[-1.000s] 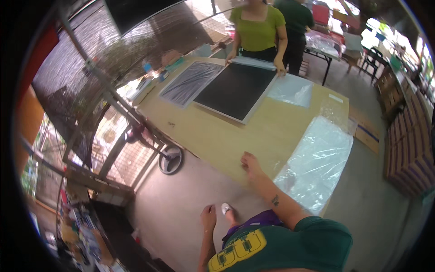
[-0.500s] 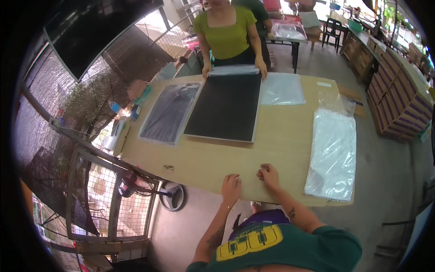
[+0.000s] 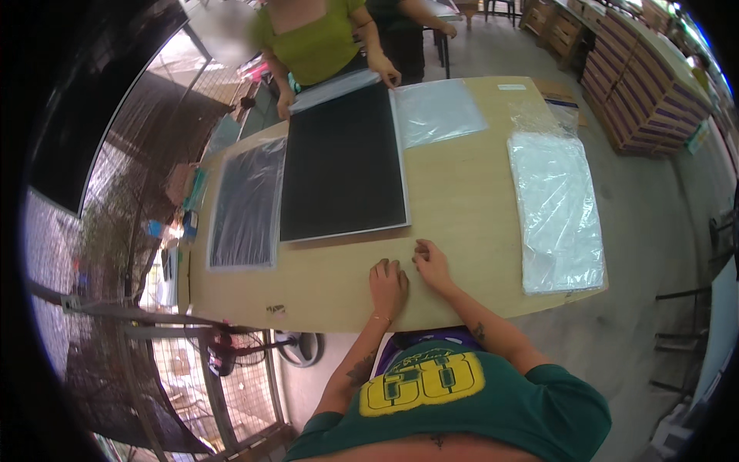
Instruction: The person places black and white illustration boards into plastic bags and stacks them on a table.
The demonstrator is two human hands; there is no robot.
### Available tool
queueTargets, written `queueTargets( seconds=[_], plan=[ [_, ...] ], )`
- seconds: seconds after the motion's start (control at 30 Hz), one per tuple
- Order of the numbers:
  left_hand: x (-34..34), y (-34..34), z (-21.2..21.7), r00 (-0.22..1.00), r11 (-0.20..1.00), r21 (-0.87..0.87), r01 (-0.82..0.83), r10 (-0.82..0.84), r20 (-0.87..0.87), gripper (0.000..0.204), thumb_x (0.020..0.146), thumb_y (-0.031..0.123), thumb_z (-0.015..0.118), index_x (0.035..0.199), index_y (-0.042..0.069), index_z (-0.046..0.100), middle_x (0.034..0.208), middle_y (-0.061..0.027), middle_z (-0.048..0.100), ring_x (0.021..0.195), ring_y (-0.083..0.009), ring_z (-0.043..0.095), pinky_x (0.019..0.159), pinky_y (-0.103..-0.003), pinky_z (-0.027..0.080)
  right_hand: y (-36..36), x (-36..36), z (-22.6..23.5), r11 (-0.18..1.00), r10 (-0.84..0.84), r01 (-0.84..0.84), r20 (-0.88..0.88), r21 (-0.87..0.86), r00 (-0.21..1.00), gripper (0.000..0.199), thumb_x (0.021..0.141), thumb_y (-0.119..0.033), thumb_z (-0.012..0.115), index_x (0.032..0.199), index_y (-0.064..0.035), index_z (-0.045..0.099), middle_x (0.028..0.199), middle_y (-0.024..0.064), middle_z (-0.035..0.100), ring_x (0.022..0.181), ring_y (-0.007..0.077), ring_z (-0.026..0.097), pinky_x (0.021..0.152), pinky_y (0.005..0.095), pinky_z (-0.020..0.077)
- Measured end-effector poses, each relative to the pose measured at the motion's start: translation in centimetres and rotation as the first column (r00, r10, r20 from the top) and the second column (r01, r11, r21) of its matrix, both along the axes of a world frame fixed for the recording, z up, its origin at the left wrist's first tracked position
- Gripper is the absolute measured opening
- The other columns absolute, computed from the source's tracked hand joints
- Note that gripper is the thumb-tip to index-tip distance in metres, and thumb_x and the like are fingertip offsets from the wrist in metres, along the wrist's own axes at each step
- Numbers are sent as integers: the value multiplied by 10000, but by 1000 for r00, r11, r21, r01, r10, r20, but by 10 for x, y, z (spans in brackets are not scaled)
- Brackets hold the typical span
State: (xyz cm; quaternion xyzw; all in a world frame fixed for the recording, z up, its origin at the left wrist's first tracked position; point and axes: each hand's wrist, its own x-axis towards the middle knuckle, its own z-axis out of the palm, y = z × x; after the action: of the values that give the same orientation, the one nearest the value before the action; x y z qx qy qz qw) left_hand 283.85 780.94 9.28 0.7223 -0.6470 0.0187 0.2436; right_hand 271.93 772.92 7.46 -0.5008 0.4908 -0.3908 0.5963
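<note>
"Across the broad, tan, wooden-looking table (image 3: 462,200), what do we have?"

"Toward the far side we see a large black rectangular panel (image 3: 345,165) with a thin pale border. On its left lies a dark sheet in clear plastic (image 3: 246,208); on its right, a flat translucent plastic sheet (image 3: 443,112). Near the table's right edge sits a glossy whitish plastic bundle (image 3: 558,215)."

"And our hands?"

"Both are at the near side, short of the panel. Our left hand (image 3: 389,283) is released, fingers loosely bent; our right hand (image 3: 431,262) is curled, and we cannot tell whether it is clenched. A co-worker in a lime-green top (image 3: 315,42) has a hand at each far corner of the panel."

"Around us?"

"Smooth grey floor (image 3: 654,231), a tall brown stack striped with purple (image 3: 639,77) at upper right, and a dark-headed fan (image 3: 222,358) at lower left."
</note>
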Motion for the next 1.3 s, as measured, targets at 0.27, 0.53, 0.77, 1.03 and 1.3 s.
queueTargets(
  seconds=[0.27, 0.53, 0.77, 1.03, 1.3],
  plan=[
    [14, 4, -1, 995, 995, 4, 95, -95, -23, 352, 811, 180, 631, 1138, 70, 561, 1173, -176, 506, 1080, -358, 457, 923, -462, 381, 7, 10, 0, 945, -101, -9, -316, -327, 943, 367, 831, -48, 555, 1194, -4, 521, 978, 127, 620, 732, 221, 644, 664, 324, 521],
    [32, 8, 3, 982, 983, 56, 175, -170, -85, 384, 814, 219, 644, 1168, 87, 572, 1179, -167, 506, 1093, -347, 455, 917, -456, 381, 18, 45, 25, 969, -199, 122, -386, -215, 901, 516, 821, -164, 579, 1306, -38, 455, 1157, 135, 545, 943, 262, 596, 817, 386, 491],
    [51, 0, -1, 952, 956, 55, 287, -279, -123, 295, 830, 204, 620, 1095, 73, 609, 1121, -174, 540, 1053, -341, 482, 897, -462, 384, 3, 50, -1, 945, -265, 176, -331, -274, 906, 556, 813, -164, 597, 1318, 0, 431, 1170, 161, 533, 981, 260, 586, 840, 379, 485],
    [54, -4, -4, 955, 963, -58, 264, -269, -124, 235, 806, 172, 637, 1027, 95, 623, 1055, -132, 547, 1008, -318, 487, 863, -441, 386, -8, 43, 4, 938, -218, 95, -356, -333, 909, 380, 819, -92, 563, 1196, -47, 556, 1105, 149, 568, 863, 252, 618, 778, 352, 503],
    [57, -4, 0, 951, 968, -18, 252, -251, -181, 247, 796, 185, 640, 1025, 93, 634, 1073, -130, 546, 1024, -317, 482, 879, -439, 389, -12, 39, 6, 910, -251, 91, -364, -404, 897, 274, 821, -64, 560, 1087, -39, 619, 999, 133, 615, 819, 251, 620, 737, 345, 500]
  ],
)
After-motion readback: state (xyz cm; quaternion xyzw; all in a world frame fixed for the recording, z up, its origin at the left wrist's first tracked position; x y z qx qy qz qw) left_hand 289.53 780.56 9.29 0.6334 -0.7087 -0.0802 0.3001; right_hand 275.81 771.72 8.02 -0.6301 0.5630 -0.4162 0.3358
